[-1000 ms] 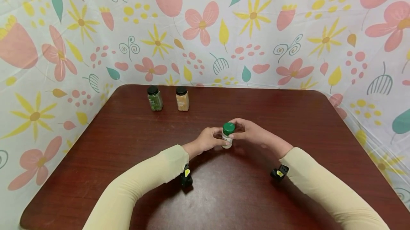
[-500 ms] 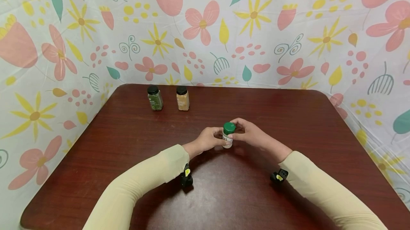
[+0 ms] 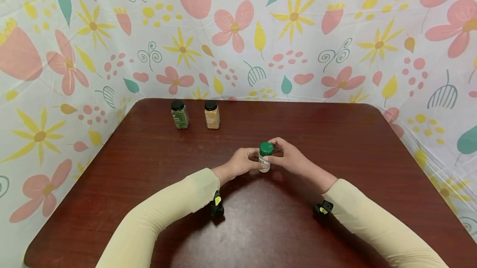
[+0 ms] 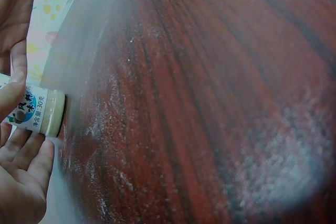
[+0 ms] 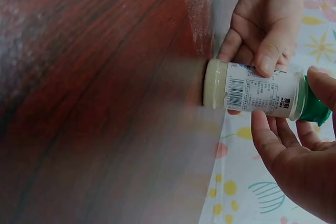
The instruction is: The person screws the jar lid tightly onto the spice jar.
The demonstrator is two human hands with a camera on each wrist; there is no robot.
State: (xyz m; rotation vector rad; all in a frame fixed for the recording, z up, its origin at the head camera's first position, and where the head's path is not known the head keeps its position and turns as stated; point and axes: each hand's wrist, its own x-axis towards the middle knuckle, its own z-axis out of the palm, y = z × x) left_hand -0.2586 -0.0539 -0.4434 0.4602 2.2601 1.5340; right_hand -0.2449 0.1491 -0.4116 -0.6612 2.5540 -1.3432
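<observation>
A small seasoning jar [image 3: 265,164] with a green lid and a white printed label stands upright on the table, its pale contents visible near the base in the right wrist view. My left hand [image 3: 240,162] holds the jar's body, with the thumb across the label. From the other side my right hand [image 3: 292,158] pinches the jar around its green lid [image 5: 314,103], the thumb on the lid and the fingers at the upper body. Part of the lid is hidden by the right fingers. In the left wrist view the lid lies outside the frame.
Two black-capped seasoning jars stand at the back left of the dark red table [image 3: 335,135]: one with green contents [image 3: 180,118], one with tan contents [image 3: 212,118]. A floral curtain [image 3: 238,52] surrounds the table's back and sides.
My right wrist and sleeve have shifted slightly toward the body and left, with the right thumb moving a little left. The left hand and the jar stay in place.
</observation>
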